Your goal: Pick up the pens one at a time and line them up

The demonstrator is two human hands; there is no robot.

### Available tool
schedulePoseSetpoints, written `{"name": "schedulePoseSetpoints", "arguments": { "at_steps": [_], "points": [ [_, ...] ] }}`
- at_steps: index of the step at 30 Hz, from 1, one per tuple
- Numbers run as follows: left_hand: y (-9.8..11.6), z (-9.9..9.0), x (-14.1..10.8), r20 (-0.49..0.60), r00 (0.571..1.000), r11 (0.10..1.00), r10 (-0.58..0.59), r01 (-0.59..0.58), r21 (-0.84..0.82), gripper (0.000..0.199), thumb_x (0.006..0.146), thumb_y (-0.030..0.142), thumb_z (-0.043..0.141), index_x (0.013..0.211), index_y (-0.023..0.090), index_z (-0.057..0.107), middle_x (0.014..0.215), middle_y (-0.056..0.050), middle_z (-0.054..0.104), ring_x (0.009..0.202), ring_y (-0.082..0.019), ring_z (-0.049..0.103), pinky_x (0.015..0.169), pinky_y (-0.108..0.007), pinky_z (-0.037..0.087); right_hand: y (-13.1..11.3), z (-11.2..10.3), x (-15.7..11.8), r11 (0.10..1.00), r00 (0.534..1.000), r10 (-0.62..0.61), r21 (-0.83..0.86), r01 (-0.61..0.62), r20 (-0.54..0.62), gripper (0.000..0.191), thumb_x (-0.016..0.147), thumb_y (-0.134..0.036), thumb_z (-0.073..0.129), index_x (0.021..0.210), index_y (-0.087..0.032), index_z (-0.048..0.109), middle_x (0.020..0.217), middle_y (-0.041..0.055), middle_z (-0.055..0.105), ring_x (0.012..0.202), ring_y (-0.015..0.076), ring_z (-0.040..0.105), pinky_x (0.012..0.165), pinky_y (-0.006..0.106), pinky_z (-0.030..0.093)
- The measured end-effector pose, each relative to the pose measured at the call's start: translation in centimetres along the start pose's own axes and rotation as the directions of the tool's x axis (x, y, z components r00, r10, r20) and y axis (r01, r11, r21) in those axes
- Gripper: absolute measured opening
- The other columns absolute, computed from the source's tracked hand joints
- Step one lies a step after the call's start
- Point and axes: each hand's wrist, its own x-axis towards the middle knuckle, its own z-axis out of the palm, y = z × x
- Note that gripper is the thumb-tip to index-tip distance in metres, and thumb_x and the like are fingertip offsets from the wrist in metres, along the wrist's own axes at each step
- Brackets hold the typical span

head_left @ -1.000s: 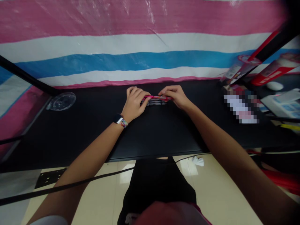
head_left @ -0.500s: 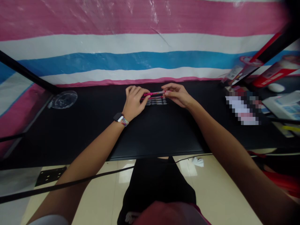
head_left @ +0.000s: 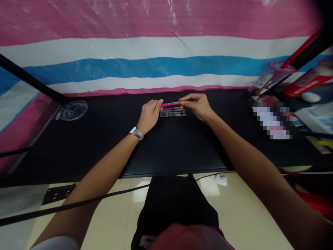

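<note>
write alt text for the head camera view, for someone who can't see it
A person's left hand and right hand hold a pink pen by its ends, beside a row of pens on a black table. Behind hangs a pink, white and blue striped sheet; a clear round plastic piece lies at left.

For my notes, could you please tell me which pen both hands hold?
The farthest pen, its pink end in the left hand, its other end in the right hand; the other pens lie in a row nearer the person.
</note>
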Motion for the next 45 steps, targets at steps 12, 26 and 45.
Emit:
{"name": "schedulePoseSetpoints", "arguments": {
  "at_steps": [12,26,45],
  "points": [
    [-0.5,0.0,0.3,0.004,0.999,0.997,-0.050,0.050,-0.052,0.050,0.116,0.054,0.053,0.077,0.025,0.067,0.075,-0.003,0.069,0.085,-0.023,0.067,0.091,-0.042,0.055,0.0,-0.3,0.4,0.998,0.998,0.053,0.026,-0.053,-0.030,0.043,0.070,-0.058,0.103,0.088,-0.023,0.084,0.078,0.0026,0.075,0.067,0.0170,0.068,0.071,0.040,0.066],
    [-1.4,0.2,0.5,-0.007,0.992,0.971,-0.123,0.119,-0.207,0.035,0.106,0.060,0.070,0.100,0.025,0.071,0.082,-0.001,0.071,0.080,-0.019,0.069,0.083,-0.035,0.056,-0.1,0.0,0.4,0.995,0.997,0.041,0.094,-0.035,-0.061,0.044,0.068,-0.057,0.104,0.091,-0.025,0.083,0.076,-0.0007,0.070,0.068,0.0167,0.066,0.075,0.041,0.065],
    [-2.7,-0.1,1.0,-0.099,0.973,0.950,-0.207,0.176,-0.257,0.054,0.108,0.063,0.066,0.071,0.025,0.064,0.064,0.000,0.059,0.062,-0.016,0.056,0.067,-0.035,0.048,1.4,-0.7,0.9,0.998,0.991,-0.061,0.006,0.062,-0.118,0.017,0.079,-0.031,0.085,0.094,-0.025,0.079,0.079,0.0005,0.071,0.073,0.0194,0.072,0.081,0.043,0.066]
  ]
}}
